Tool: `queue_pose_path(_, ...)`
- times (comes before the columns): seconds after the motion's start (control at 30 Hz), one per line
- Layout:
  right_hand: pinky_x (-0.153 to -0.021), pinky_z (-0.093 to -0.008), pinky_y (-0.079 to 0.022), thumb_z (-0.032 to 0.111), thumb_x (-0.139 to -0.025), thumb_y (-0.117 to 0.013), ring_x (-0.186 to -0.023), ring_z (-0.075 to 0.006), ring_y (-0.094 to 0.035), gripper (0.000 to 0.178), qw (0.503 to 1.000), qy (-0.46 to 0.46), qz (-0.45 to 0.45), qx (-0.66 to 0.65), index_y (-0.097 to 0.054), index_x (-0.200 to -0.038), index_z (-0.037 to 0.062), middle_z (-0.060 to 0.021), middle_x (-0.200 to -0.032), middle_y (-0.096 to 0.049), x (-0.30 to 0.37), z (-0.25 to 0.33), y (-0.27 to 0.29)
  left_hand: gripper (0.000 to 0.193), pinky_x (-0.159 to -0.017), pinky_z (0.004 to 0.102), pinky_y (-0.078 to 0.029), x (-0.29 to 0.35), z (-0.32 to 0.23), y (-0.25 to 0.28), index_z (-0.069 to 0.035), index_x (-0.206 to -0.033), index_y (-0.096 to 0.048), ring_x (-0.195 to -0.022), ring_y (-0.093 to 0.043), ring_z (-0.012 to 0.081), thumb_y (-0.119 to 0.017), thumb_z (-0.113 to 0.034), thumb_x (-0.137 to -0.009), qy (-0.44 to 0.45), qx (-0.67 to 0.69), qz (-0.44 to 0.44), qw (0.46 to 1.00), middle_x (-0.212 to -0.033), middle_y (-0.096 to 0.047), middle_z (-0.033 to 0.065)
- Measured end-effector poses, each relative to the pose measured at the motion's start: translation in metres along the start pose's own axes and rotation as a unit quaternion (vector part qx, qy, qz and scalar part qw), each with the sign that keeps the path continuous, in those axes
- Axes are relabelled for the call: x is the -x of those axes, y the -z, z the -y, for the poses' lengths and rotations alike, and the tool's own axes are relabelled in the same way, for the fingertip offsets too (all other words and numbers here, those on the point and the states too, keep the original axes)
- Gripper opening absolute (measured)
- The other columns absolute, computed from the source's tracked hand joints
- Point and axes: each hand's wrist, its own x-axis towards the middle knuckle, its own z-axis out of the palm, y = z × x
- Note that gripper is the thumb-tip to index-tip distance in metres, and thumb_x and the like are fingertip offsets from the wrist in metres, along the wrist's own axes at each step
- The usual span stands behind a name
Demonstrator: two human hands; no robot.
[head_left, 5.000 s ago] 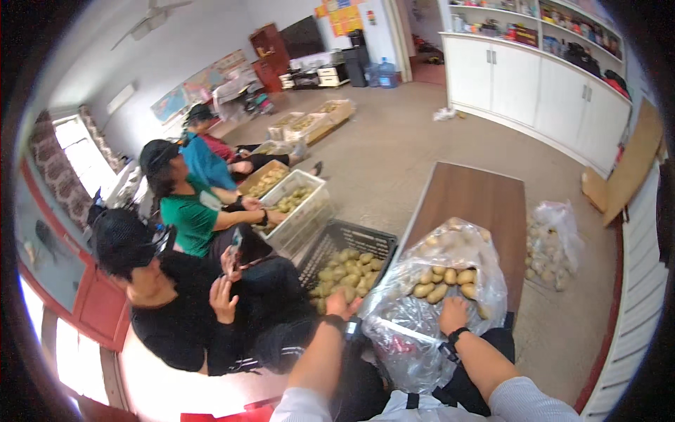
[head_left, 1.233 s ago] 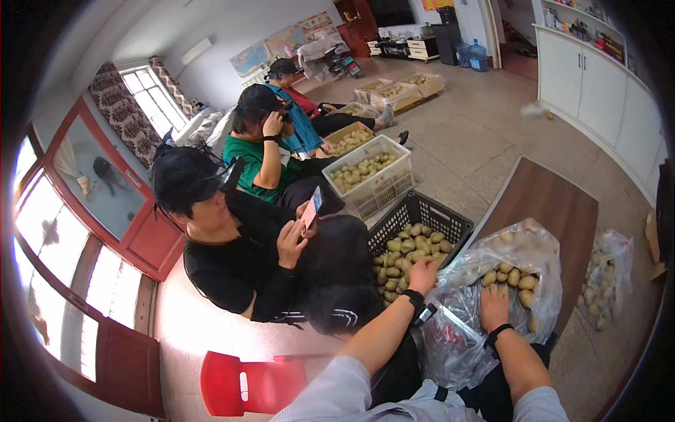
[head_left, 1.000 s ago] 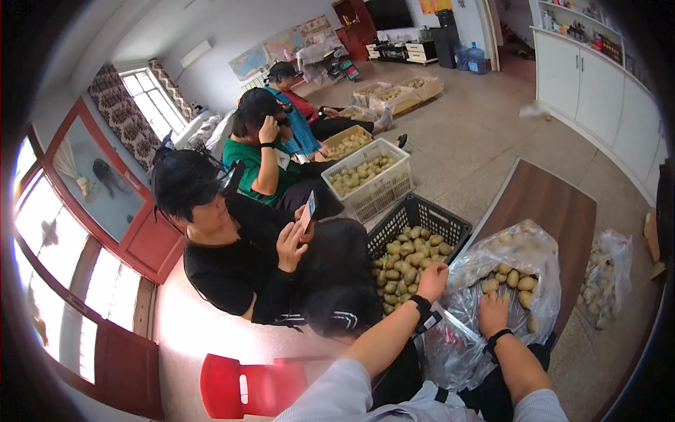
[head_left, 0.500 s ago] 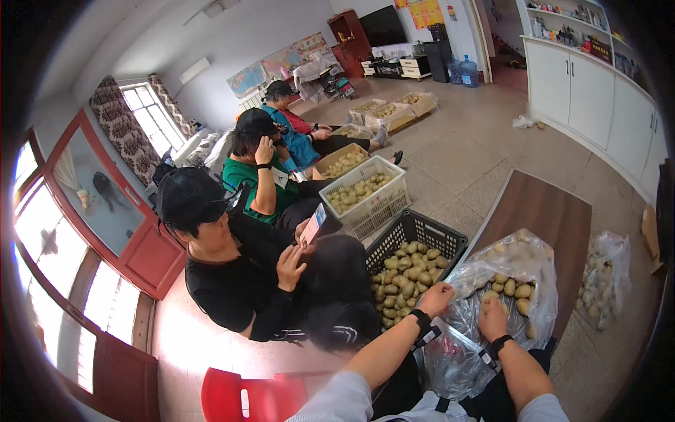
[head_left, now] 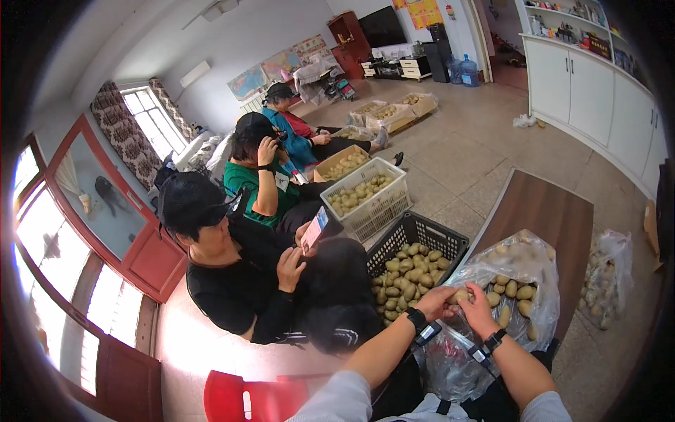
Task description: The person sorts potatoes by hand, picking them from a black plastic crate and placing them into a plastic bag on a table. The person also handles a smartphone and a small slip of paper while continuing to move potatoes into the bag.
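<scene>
My left hand (head_left: 435, 304) and my right hand (head_left: 480, 315) meet above the near edge of a clear plastic bag. Between their fingers is one brownish-green kiwifruit (head_left: 460, 296), gripped from both sides and partly hidden by the fingers. The bag (head_left: 547, 281) lies open on a brown wooden table (head_left: 529, 204), with several loose kiwifruit (head_left: 519, 290) inside. Just left of my left hand stands a black plastic crate (head_left: 450, 236), holding a heap of kiwifruit (head_left: 411, 276). Dark bands sit on both my wrists.
A person in black (head_left: 232, 281) sits at left, holding a phone (head_left: 316, 228). Two more people sit beyond. A white crate (head_left: 373, 219) and cardboard boxes of the fruit stand farther off. Another filled bag (head_left: 606, 281) lies at right; a red chair (head_left: 256, 401) is at lower left.
My right hand has lifted out of the bag toward my left hand, bringing a kiwifruit up. Both hands now touch the fruit.
</scene>
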Motion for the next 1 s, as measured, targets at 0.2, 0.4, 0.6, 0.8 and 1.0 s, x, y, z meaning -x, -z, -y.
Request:
queue_pose_path(0.2, -0.088, -0.0401, -0.046, 0.016, -0.078, -0.072, -0.101, -0.0354, -0.056, 0.046, 0.957, 0.021, 0.053, 0.286, -0.053, -0.117, 0.0, -0.0185, -0.114, -0.057, 0.004, -0.015, 0.017, 0.03, -0.072, 0.0376, -0.057, -0.007, -0.002, 0.017, -0.006, -0.115, -0.053, -0.085, -0.062, 0.0254, -0.051, -0.03, -0.098, -0.119, 0.135, -0.149, 0.972, -0.107, -0.059, 0.0113)
queue_pose_path(0.4, -0.097, -0.042, -0.041, 0.019, -0.07, -0.078, -0.113, -0.0359, -0.048, 0.056, 0.9, 0.043, 0.128, 0.414, -0.053, -0.117, 0.0008, -0.0171, -0.121, -0.052, 0.006, 0.004, 0.005, 0.032, -0.076, 0.0406, -0.056, -0.005, 0.005, 0.09, -0.003, -0.12, -0.049, -0.09, -0.062, 0.0281, -0.047, -0.026, -0.098, -0.2, 0.244, -0.246, 0.916, -0.113, -0.056, 0.0144)
queue_pose_path(0.6, -0.098, -0.0432, -0.041, 0.024, -0.069, -0.078, -0.117, -0.0342, -0.045, 0.063, 0.856, 0.086, 0.134, 0.492, -0.053, -0.122, 0.0041, -0.0131, -0.128, -0.048, 0.0, -0.015, 0.003, 0.034, -0.08, 0.0375, -0.055, 0.002, -0.005, 0.085, 0.0, -0.121, -0.048, -0.097, -0.061, 0.0283, -0.048, -0.025, -0.097, -0.163, 0.215, -0.34, 0.901, -0.114, -0.057, 0.0152)
queue_pose_path(0.8, -0.098, -0.0417, -0.04, 0.026, -0.068, -0.079, -0.119, -0.0321, -0.045, 0.067, 0.854, 0.054, 0.126, 0.502, -0.05, -0.125, 0.0036, -0.013, -0.13, -0.047, -0.018, -0.018, -0.004, 0.06, -0.075, 0.0354, -0.051, -0.018, 0.008, 0.07, 0.007, -0.118, -0.054, -0.09, -0.061, 0.0242, -0.068, -0.039, -0.083, -0.086, -0.272, -0.362, 0.888, -0.106, -0.062, 0.0151)
queue_pose_path(1.0, -0.091, -0.0407, -0.043, 0.026, -0.068, -0.078, -0.113, -0.0309, -0.048, 0.059, 0.867, 0.013, 0.109, 0.487, -0.051, -0.115, 0.0015, -0.0137, -0.115, -0.05, -0.024, -0.029, -0.012, 0.078, -0.089, 0.037, -0.049, -0.027, 0.015, 0.054, 0.014, -0.123, -0.05, -0.106, -0.062, 0.0322, -0.074, -0.042, -0.074, -0.041, -0.44, -0.294, 0.847, -0.117, -0.061, 0.0262)
